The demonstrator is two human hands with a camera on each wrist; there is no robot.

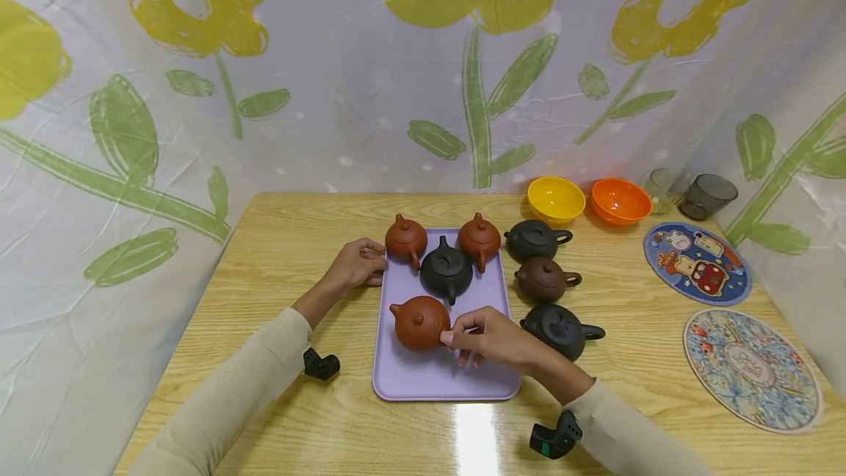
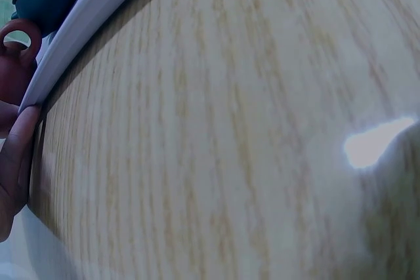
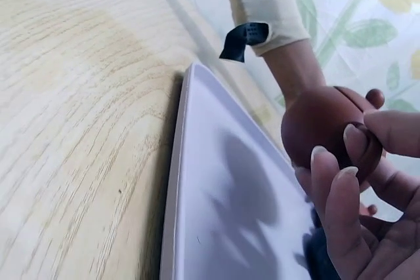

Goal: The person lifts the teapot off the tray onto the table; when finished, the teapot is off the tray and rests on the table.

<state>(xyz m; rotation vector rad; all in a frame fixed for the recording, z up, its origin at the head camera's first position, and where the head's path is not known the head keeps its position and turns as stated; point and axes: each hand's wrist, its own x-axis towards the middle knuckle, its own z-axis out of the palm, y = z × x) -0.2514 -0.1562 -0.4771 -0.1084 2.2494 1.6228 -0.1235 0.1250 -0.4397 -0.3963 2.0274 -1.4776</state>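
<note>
My right hand (image 1: 492,340) pinches the handle of a reddish-brown clay teapot (image 1: 418,329) over the front part of a lilac tray (image 1: 449,386). In the right wrist view this teapot (image 3: 318,126) hangs above the tray, its shadow below it. At the tray's left side my left hand (image 1: 360,263) grips the rim (image 2: 65,44) between thumb and fingers. Behind the held pot, a black teapot (image 1: 444,274) stands in the middle of the tray. Two more reddish teapots occupy the back corners, one left (image 1: 405,239) and one right (image 1: 479,239), handles toward me.
Right of the tray stand a black teapot (image 1: 534,241), a dark brown teapot (image 1: 543,281) and another black teapot (image 1: 555,330). Farther back are a yellow bowl (image 1: 557,199), an orange bowl (image 1: 621,200) and two glasses (image 1: 707,197). Two round mats (image 1: 753,369) lie far right.
</note>
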